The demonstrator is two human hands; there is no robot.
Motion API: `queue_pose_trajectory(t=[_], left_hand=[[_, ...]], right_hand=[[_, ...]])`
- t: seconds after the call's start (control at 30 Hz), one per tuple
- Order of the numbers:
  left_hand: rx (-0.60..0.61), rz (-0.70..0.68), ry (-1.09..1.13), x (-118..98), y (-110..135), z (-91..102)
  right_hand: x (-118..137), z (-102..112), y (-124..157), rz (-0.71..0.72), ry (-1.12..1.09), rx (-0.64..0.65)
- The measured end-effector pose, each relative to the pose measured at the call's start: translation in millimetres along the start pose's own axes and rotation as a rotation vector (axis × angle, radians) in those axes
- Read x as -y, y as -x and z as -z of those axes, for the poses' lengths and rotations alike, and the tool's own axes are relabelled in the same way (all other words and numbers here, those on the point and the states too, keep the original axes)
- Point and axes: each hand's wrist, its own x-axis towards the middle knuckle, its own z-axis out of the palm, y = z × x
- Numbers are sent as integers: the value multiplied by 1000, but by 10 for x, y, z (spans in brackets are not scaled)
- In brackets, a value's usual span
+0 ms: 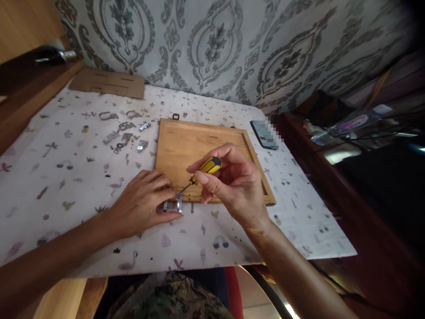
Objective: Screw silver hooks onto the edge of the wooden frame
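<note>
My right hand (pixel 232 186) grips a screwdriver (pixel 203 170) with a yellow and black handle, its shaft slanting down to the left. The tip meets a small metal bracket (pixel 171 206) that my left hand (pixel 144 204) pinches against the near left corner of a wooden frame (pixel 186 146). The frame lies flat on a patterned white cloth (pixel 66 177). My left fingers partly cover the bracket.
Several loose metal fittings (pixel 124 133) lie on the cloth left of the frame. A cardboard sheet (pixel 108 83) rests at the back left, a phone (pixel 264 134) beyond the frame's right edge. Dark wooden furniture with clutter (pixel 348 128) stands on the right, patterned wall behind.
</note>
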Motion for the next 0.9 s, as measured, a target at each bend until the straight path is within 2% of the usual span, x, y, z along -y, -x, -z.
queue_pose_trajectory(t=[0.17, 0.43, 0.67, 0.9], left_hand=[[-28, -9, -5, -1, -2, -7], [-31, -5, -27, 8, -2, -20], [-35, 5, -22, 2, -12, -17], [-23, 5, -31, 9, -2, -5]], right_hand=[[21, 70, 27, 24, 46, 67], [0, -30, 4, 19, -39, -11], [36, 32, 56, -2, 29, 111], [0, -30, -39, 1, -5, -23]])
